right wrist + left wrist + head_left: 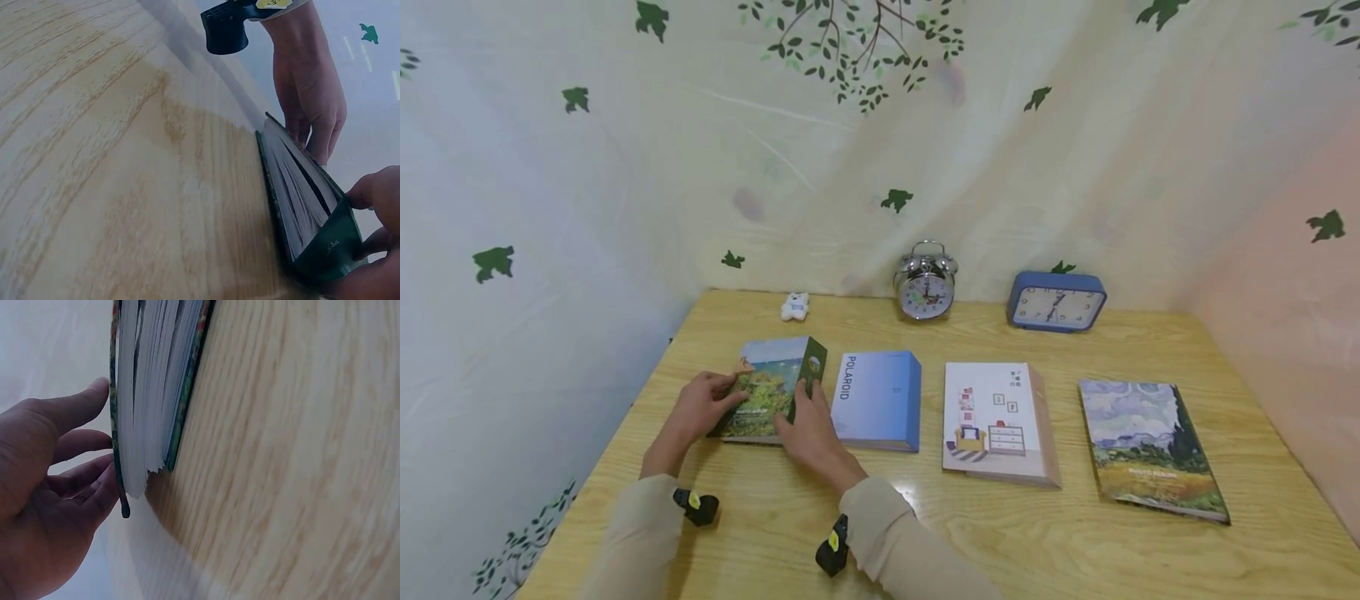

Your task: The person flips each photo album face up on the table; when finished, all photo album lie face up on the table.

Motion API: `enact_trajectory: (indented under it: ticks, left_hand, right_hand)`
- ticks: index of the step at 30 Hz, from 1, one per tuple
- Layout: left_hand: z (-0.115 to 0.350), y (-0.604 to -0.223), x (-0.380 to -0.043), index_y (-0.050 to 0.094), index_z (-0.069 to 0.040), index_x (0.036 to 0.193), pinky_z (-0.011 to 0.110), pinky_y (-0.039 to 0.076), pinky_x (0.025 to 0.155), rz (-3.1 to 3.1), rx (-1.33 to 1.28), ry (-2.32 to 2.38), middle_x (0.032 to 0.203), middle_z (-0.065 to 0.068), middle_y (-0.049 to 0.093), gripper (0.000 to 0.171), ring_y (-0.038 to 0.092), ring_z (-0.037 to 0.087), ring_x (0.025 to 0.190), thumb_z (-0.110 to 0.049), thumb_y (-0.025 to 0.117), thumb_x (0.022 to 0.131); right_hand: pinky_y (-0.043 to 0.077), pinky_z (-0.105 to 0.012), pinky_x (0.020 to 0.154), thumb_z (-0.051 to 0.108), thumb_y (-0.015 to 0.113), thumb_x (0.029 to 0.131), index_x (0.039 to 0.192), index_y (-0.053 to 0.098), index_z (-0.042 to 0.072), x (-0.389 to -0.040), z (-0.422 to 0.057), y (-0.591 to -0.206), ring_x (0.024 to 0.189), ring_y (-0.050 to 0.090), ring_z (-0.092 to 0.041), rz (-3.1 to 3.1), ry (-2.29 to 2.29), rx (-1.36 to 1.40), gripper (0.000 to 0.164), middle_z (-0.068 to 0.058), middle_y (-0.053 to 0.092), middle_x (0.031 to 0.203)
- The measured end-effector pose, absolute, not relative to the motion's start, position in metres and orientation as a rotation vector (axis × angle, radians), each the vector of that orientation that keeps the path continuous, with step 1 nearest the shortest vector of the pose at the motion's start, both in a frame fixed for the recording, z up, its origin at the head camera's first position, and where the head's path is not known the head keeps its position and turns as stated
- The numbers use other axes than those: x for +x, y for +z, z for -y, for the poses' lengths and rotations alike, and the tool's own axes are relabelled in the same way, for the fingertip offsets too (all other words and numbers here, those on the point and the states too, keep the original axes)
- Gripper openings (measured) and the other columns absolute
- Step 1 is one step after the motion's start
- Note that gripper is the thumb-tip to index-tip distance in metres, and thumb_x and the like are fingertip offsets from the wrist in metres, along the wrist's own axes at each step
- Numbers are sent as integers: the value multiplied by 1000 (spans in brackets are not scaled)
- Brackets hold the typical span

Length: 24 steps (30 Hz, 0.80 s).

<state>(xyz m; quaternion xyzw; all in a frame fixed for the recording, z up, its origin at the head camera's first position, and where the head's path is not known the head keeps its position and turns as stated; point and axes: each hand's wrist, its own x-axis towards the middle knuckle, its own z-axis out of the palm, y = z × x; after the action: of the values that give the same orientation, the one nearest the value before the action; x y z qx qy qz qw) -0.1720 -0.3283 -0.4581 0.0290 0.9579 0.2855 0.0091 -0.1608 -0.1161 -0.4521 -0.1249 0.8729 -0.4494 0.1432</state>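
A thick photo album (763, 383) with a painted seaside cover and dark green spine lies at the left of the table. My left hand (706, 408) rests on its left side, thumb and fingertips against the front cover in the left wrist view. White page edges (147, 394) show beside that hand. With my right hand (812, 433) I hold the lower right part, the thumb near the cover's bottom edge and fingers along the green spine (331, 247). Beside it lies a blue album (876, 396) marked POLAROID.
A white album (992, 417) with a room drawing and another painted photo album (1150, 450) lie farther right. Along the back stand a small white bear figure (794, 307), a silver alarm clock (926, 287) and a blue clock (1056, 302). A printed curtain (820, 183) hangs behind.
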Motion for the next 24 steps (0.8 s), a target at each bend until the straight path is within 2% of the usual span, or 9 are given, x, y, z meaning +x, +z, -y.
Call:
enact_trajectory:
  ticks: [7,14,20,24]
  left_hand:
    - [326,-453,-172,46,3,139,58,47,90,-2956,107,917,131,33,46,61,54,48,113,-40,56,96]
    - [321,-446,-170,41,0,143,59,45,93,-2898,197,926,140,30,45,64,50,48,120,-42,54,96]
    - [311,-444,-169,31,-1,148,63,36,102,-2809,214,1026,151,28,29,68,34,51,132,-42,52,97]
    - [305,-442,-168,30,-7,150,65,31,105,-2773,166,1053,155,26,21,69,27,50,137,-46,50,97]
  right_hand:
    - [31,-51,113,35,50,98,152,22,10,-160,116,-442,146,17,-32,-2526,-1370,-383,66,-16,11,160]
    - [35,-54,108,40,52,96,152,26,14,-157,114,-433,144,21,-38,-2497,-1425,-354,67,-18,5,160]
    - [34,-56,108,47,53,95,150,31,21,-161,106,-432,142,26,-38,-2464,-1524,-306,66,-19,20,157]
    - [42,-47,104,47,54,95,148,36,21,-165,100,-433,136,41,-30,-2398,-1636,-260,62,-12,39,150]
